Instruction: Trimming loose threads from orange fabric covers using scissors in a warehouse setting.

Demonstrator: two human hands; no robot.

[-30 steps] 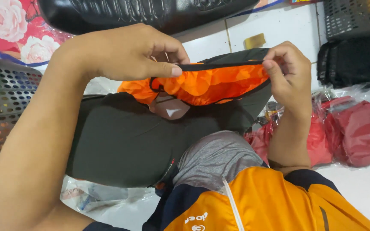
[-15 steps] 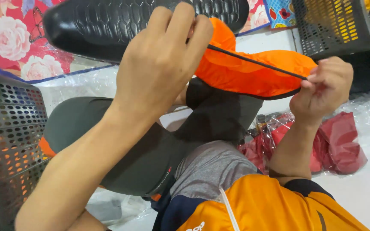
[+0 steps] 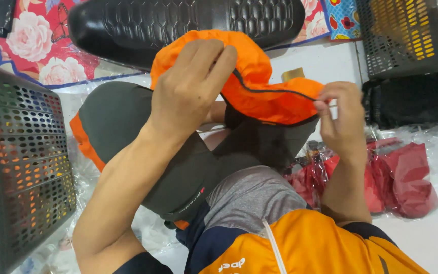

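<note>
Two hands work one garment: the left hand (image 3: 191,94) now cups the orange lining (image 3: 259,89) from above, fingers pressed together over the bunched cloth, where half a second back it was raised higher against the black seat (image 3: 178,25). The right hand (image 3: 343,122) has dropped a little and pinches the dark hem (image 3: 275,91) at its far end. The dark jacket (image 3: 128,127) hangs below both grips, across the lap. Left of the left grip stands a grey basket (image 3: 24,167), close; right of the right grip, red packets (image 3: 401,177) lie on the floor, with bare floor beyond.
</note>
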